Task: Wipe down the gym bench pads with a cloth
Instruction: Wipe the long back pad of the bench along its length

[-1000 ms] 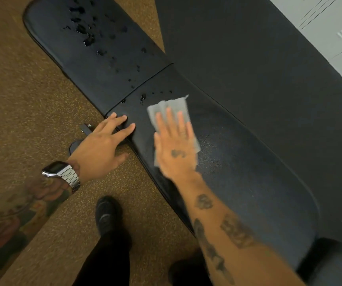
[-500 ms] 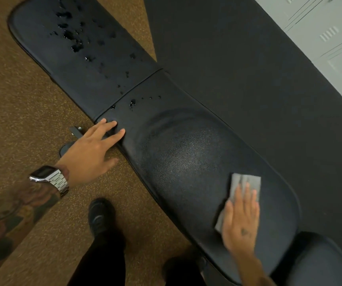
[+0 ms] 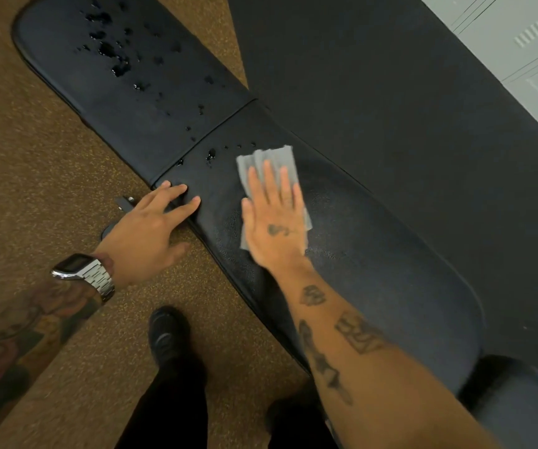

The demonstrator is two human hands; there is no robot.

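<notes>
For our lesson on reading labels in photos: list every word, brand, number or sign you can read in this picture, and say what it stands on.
No text can be read.
Wristwatch on the left wrist: its face is dark and blurred, with no digits or brand to make out.
Tattoos on the right forearm: some marks may be lettering, but they are too blurred to read.
Bench pads, cloth and lockers: no labels show.

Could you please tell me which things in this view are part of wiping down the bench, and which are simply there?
Part of the job:
- grey cloth, flat under the right hand
- near bench pad
- far bench pad, beaded with droplets
- left hand, resting on the near pad's edge

Simply there:
- wristwatch
- lockers
- black floor mat
- black shoe
</notes>
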